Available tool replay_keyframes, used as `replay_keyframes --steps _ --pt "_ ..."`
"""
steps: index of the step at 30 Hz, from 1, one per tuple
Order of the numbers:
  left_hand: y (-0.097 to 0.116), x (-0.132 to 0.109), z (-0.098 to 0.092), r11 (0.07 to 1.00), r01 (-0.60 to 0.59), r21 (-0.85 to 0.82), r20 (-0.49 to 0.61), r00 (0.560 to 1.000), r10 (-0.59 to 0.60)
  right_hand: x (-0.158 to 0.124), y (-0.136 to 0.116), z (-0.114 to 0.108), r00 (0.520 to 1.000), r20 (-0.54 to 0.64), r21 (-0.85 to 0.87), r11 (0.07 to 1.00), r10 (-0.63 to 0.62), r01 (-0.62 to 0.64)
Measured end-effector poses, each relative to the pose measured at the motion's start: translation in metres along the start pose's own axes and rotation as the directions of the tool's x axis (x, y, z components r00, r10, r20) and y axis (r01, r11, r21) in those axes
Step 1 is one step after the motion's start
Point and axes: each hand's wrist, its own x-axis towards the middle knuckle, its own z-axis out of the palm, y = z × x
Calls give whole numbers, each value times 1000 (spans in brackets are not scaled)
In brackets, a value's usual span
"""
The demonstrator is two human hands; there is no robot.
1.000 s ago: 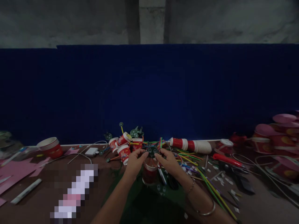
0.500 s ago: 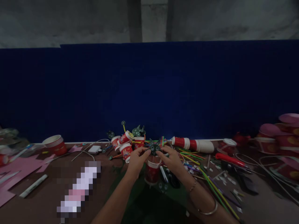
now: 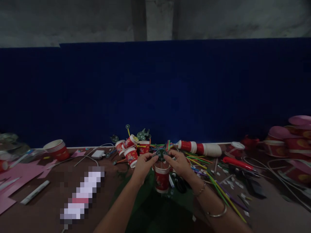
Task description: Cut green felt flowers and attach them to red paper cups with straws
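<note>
My left hand pinches the left edge of a dark green animal-face paper cutout with two pointed ears. On its right edge the thumb and fingers of my right hand are closed too. Just below the cutout is a red paper cup with a white rim, upright between my hands. The cutout overlaps the cup's far rim; whether they are joined, I cannot tell. Beneath the cup lies a green sheet. A white marker and black-handled scissors show partly behind the cup and my right hand.
Decorated red cups with cutouts and pipe cleaners stand at the back. A stack of cups lies sideways to their right. Coloured pipe cleaners and white scraps spread rightward. Pink paper and another marker lie left.
The cup has shifted slightly right, and more of its front shows, now hiding more of the white marker. Both hands keep their pinch on the cutout. The whole view has shifted slightly.
</note>
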Motion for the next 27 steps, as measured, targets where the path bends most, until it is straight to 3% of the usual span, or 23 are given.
replay_keyframes --steps 4,13,19,27 --pt "-2 0 1 998 -23 50 -66 997 26 2 -2 -1 995 45 41 995 88 -90" --pt "-6 1 3 996 -38 77 -76 996 44 1 5 -2 1000 14 -1 1000 11 -11" --pt "0 -1 4 999 -18 52 -102 994 23 3 7 0 998 16 8 999 53 -53" --pt "-5 0 5 999 -13 51 -122 992 19 2 7 -4 999 6 -87 996 -38 38"
